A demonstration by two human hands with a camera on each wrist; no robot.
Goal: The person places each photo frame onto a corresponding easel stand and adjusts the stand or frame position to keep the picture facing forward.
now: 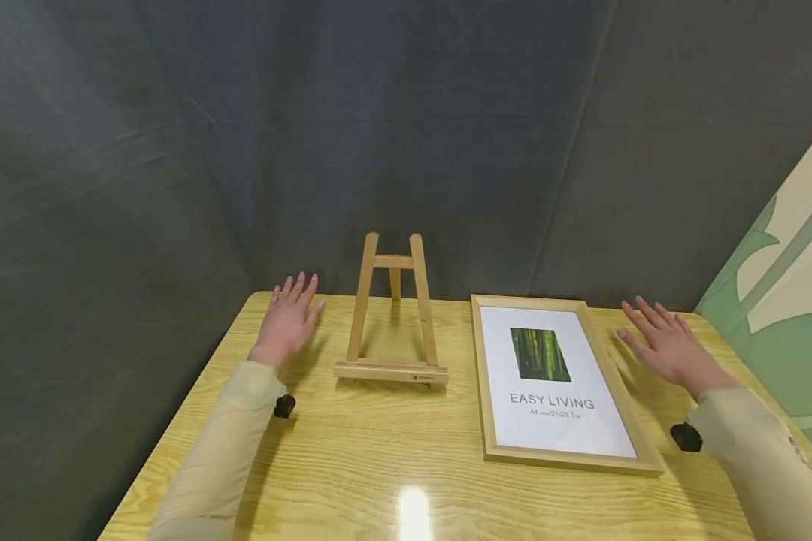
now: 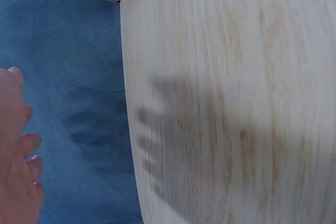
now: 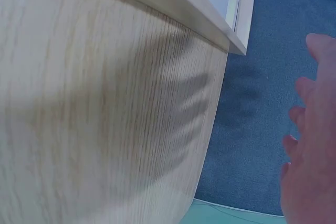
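A small wooden easel (image 1: 425,300) stands upright near the back of the table, left of a light wood picture frame (image 1: 489,421). The frame lies flat, face up, with a white sheet that reads "EASY LIVING" and a green bamboo picture. To the easel's left, my left hand (image 1: 287,323) hovers above the table with its fingers spread and holds nothing. Beyond the frame's right side, my right hand (image 1: 670,349) is held out the same way, apart from the frame. Both hands cast shadows on the wood in the wrist views.
The wooden table (image 1: 379,443) has its back edge against a dark grey cloth (image 1: 406,135). At the right is a wall panel with a green leaf pattern (image 1: 792,300). A black wrist device (image 1: 285,406) shows at the left cuff, and another (image 1: 686,437) at the right.
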